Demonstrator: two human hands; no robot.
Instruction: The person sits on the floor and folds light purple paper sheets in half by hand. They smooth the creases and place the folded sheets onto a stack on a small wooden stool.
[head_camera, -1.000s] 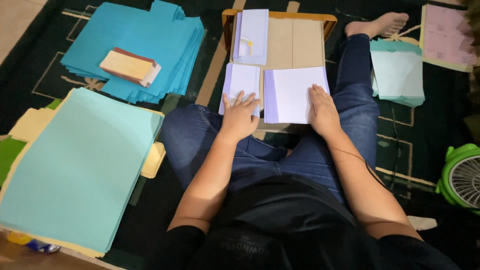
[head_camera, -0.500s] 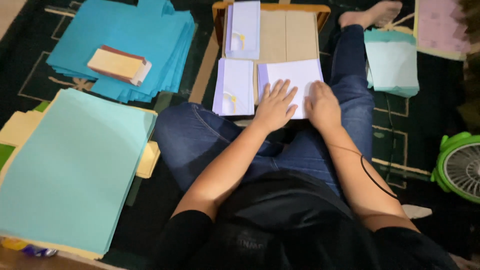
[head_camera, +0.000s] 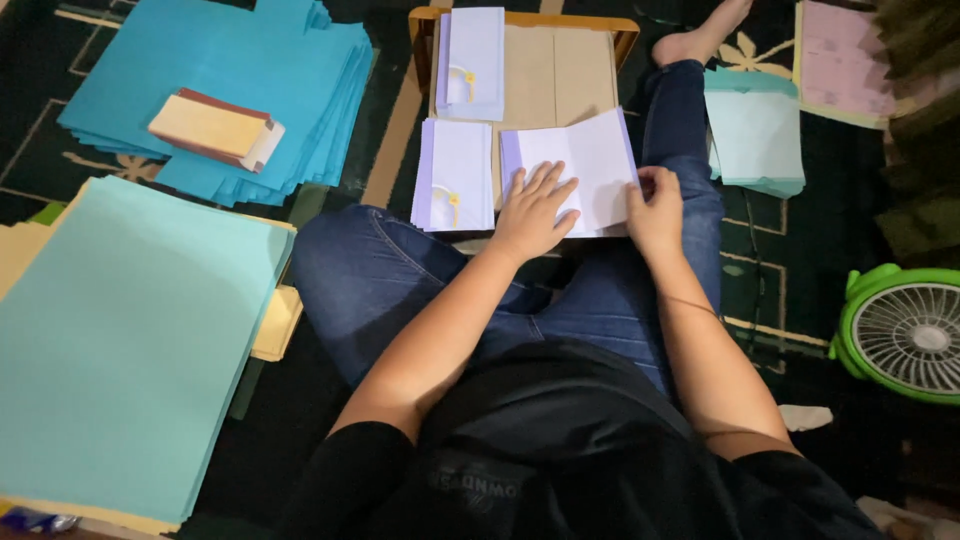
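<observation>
Booklet: white folded paper booklet (head_camera: 590, 165) with a lilac edge, lying on a brown board at the person's knees, under both hands.
Left hand: left hand (head_camera: 535, 210) flat, fingers spread wide, palm pressing the left half of the booklet near its fold; grips nothing.
Right hand: right hand (head_camera: 655, 205) at the right edge, fingers curled narrow onto the paper edge; looks like a pinch on the edge, but the thumb is hidden, so I cannot tell for sure.
Lap: blue jeans (head_camera: 400, 270), legs crossed, black shirt below.
Near left: large pale teal sheet stack (head_camera: 120, 340) on the floor, cream sheets showing under it.
Near right: green fan (head_camera: 905, 335), well apart from the hands.
Mid, left of booklet: finished lilac-white booklet (head_camera: 452, 175) with a yellow tie, just beside the left hand.
Mid, right: small pale teal stack (head_camera: 755, 140) beside the right leg.
Far: second tied booklet (head_camera: 472, 65) at the top of the board (head_camera: 560, 70); blue sheet pile (head_camera: 250, 90) with a cream block of paper (head_camera: 212, 128) on top; pink sheet (head_camera: 840, 60) at far right; bare foot (head_camera: 700, 35).
Step judgement: pressing and squaring the booklet. Best done with the left palm kept flat on the fold so sheets do not slip while the right hand aligns the outer edges flush.
Change vs 0.5 s ago: left hand lies further left on the page; right hand has shifted from the sheet face out to its right edge. Neighbouring booklets unmoved.
</observation>
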